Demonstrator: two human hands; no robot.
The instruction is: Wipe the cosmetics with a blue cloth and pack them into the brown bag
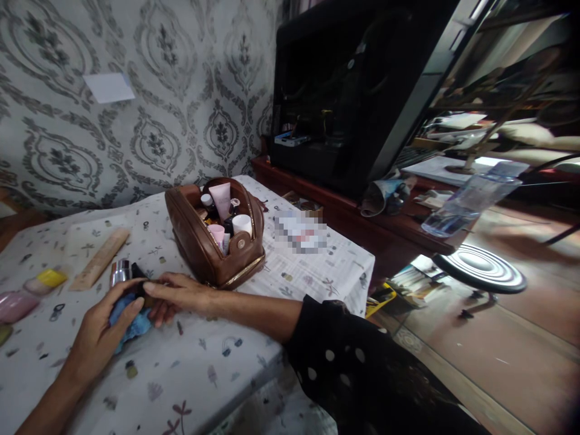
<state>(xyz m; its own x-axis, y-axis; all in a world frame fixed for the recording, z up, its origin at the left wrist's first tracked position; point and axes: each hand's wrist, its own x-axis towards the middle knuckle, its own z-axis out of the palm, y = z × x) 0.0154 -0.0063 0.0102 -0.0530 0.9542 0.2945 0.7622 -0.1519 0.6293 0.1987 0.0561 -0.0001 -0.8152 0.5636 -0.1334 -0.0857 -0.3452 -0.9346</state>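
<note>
My left hand (97, 335) is curled round a blue cloth (133, 323) on the patterned tablecloth (194, 368). My right hand (174, 296) reaches across from the right and grips a dark bottle with a silver cap (120, 271), its fingers closed over the body. The cloth lies against the bottle between both hands. Just behind them stands an open brown leather toiletry bag (212, 257) with tubes and small bottles upright inside.
A wooden comb (99, 258), a yellow item (51, 277) and a pink case (16, 305) lie at the left. A dark cabinet (353, 90) stands behind the table. A plastic water bottle (471, 199) and a round stool (480, 272) are at the right.
</note>
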